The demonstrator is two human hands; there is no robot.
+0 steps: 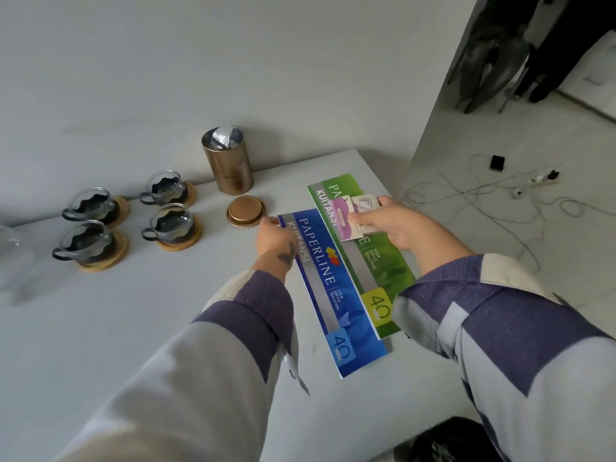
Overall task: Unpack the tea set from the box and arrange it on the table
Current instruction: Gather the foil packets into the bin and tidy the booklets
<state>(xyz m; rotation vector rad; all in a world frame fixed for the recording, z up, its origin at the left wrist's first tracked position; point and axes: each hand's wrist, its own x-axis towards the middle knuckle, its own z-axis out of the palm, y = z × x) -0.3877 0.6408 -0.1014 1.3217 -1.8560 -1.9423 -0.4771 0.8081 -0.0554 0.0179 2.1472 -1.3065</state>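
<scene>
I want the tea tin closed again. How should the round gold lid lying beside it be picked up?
Grip the gold lid by its rim from straight above, fingers on opposite edges. It lies flat on the table, in front of the open tin, so only the low rim offers purchase.

Soft, even daylight fills the scene, brighter on the tiled floor (500,228) at right than on the grey table (133,328). Shadows stay faint and diffuse; a pale one lies beneath the glass cups (126,221). A mild glare catches the foil in the copper tin (227,161). Wide-angle bending curves the edges, and the sleeves (200,378) at the bottom are stretched. The glass object (10,258) at far left is smeared and blurry.
</scene>
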